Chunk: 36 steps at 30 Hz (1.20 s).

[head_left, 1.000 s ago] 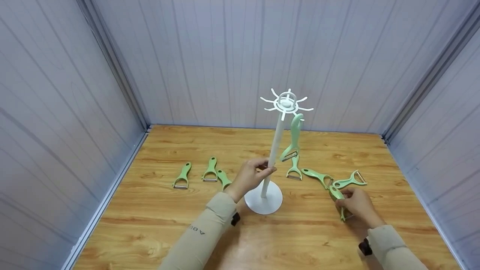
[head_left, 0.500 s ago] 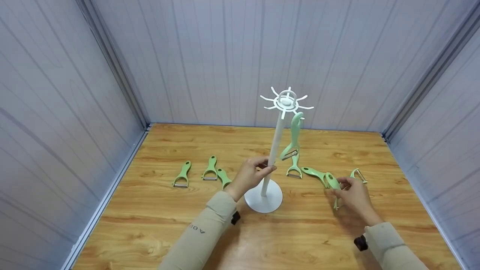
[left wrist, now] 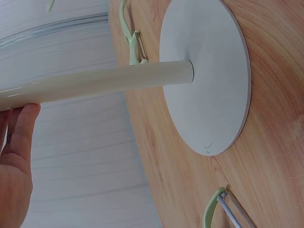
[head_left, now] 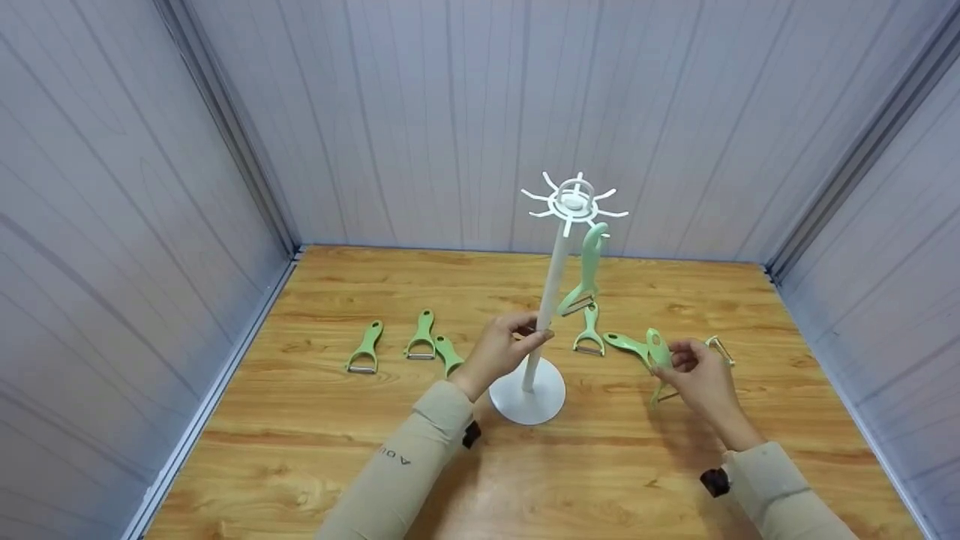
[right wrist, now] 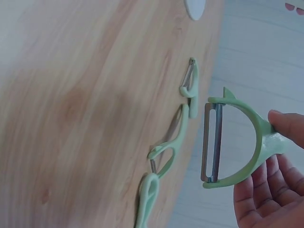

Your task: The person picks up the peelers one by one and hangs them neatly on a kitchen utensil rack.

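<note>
My left hand (head_left: 501, 354) grips the pole (head_left: 553, 281) of a white hook stand, thumb and fingers about its middle. The stand's round base (head_left: 517, 401) rests on the table, and the pole leans a little to the right. One green peeler (head_left: 591, 259) hangs from a front right hook of the hook ring (head_left: 572, 204). Off to the right, my right hand (head_left: 707, 382) pinches another green peeler (head_left: 658, 349) by its handle, hole end up. In the right wrist view that peeler's blade (right wrist: 212, 142) is held off the table.
On the wooden table (head_left: 300, 450), right of the stand, lie a peeler (head_left: 590, 330), a second peeler (head_left: 624, 343) and a third (head_left: 721, 351) partly behind my right hand. To the left lie a peeler (head_left: 366, 349), another (head_left: 422, 334) and one (head_left: 446, 352) partly hidden by my left hand.
My right hand has lifted its peeler from the table and moved it up and slightly left. My left hand keeps its grip on the pole, almost unmoved.
</note>
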Each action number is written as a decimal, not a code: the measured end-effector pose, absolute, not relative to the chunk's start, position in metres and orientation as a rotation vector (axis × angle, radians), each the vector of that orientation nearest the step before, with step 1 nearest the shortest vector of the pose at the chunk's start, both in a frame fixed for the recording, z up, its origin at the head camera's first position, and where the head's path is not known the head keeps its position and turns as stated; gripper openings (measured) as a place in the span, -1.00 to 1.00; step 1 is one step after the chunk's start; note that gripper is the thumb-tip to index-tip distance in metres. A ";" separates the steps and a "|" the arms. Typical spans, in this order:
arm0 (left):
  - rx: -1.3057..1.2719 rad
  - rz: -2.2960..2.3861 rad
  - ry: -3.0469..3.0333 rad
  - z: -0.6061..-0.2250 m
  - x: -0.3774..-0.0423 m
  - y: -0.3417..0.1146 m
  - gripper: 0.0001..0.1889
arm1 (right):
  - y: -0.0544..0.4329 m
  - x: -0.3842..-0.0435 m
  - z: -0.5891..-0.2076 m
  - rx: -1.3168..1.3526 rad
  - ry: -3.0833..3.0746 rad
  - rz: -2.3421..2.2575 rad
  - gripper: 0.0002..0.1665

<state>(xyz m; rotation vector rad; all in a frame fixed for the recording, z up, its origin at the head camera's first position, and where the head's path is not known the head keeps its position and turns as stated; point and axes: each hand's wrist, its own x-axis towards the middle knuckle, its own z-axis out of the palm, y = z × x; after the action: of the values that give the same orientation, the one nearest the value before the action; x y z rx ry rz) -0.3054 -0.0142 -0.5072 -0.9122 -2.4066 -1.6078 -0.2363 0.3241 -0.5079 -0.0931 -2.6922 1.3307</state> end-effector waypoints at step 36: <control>-0.879 -1.582 -2.419 -0.508 -0.304 -0.014 -0.78 | 0.276 -0.219 -0.432 0.031 -2.420 1.362 -0.53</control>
<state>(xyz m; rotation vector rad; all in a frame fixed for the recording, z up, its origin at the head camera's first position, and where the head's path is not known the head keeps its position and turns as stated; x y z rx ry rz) -0.3039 -0.0144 -0.5084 -0.8787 -2.4192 -1.5824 -0.2186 0.2759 -0.4324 0.0307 -2.4204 1.3624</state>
